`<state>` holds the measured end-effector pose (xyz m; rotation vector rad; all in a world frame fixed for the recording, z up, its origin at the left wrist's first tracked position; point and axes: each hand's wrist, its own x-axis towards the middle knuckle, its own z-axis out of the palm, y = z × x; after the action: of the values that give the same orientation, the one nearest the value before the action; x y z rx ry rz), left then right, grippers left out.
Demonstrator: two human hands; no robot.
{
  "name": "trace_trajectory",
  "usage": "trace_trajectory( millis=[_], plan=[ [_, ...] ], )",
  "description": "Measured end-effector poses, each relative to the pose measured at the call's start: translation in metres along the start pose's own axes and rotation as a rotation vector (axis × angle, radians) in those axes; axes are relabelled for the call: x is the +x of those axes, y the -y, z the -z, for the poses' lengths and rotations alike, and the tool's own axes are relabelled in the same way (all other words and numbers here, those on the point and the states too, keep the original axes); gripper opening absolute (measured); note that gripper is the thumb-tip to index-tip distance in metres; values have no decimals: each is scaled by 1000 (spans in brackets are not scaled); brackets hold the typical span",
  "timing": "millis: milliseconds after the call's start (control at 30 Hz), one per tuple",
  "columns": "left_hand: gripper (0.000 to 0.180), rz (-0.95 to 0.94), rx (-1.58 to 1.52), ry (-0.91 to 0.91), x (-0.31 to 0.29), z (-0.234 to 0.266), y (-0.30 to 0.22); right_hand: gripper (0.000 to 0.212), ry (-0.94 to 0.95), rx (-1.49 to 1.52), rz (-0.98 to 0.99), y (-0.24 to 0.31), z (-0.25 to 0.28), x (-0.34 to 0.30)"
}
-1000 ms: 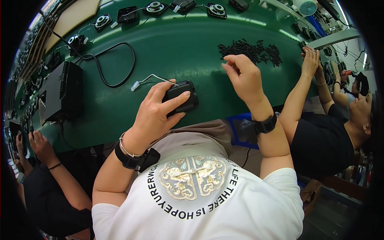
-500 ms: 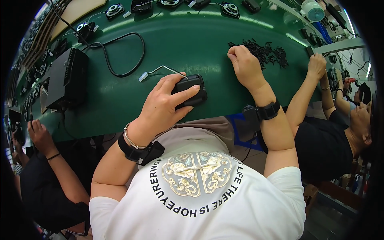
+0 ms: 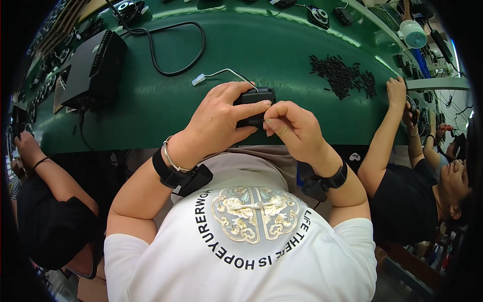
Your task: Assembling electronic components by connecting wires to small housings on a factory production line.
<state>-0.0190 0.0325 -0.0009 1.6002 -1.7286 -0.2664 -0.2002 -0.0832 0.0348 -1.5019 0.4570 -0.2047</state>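
Observation:
A small black plastic case lies on the green table near its front edge. Fingers and thumb of my left hand close round its left side. From the case's far side runs a thin grey cable to a white plug on the table. My right hand pinches with thumb and forefinger right at the case's near right corner. Whatever sits between those fingertips is hidden or too small to name. Beyond my right hand lies a heap of small black rod-like pieces.
A big black box stands left, with a looped black cable near it. Speakers line the far edge. A co-worker's hand is at the right beside a pale curved bar; another's hand is far left.
My right hand has left the heap of black pieces and come down and left to the case, still pinching. My left hand keeps its grip. The whole view has shifted slightly.

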Motion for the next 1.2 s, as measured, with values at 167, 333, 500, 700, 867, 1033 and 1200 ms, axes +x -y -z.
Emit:
trace_trajectory(
  millis=[167,333,500,700,867,1033,1200],
  plan=[
    [50,-3,10,-32,-1,-2,2,7,-67,-771,614,-20,-9,8],
    [45,16,69,-42,-2,-3,0,9,-175,-732,619,-29,-15,16],
    [43,47,10,-30,-3,-4,3,10,-196,-833,656,-31,-18,18],
    [43,23,48,-24,-1,-2,2,12,-275,-983,679,-29,-24,16],
    [49,57,47,59,2,4,-5,15,-338,-945,744,-23,-17,15],
    [55,58,31,72,3,4,-6,15,-624,-874,501,-20,54,2],
    [57,58,26,84,4,6,-6,12,-764,-1142,242,-27,110,-3]
  ],
)
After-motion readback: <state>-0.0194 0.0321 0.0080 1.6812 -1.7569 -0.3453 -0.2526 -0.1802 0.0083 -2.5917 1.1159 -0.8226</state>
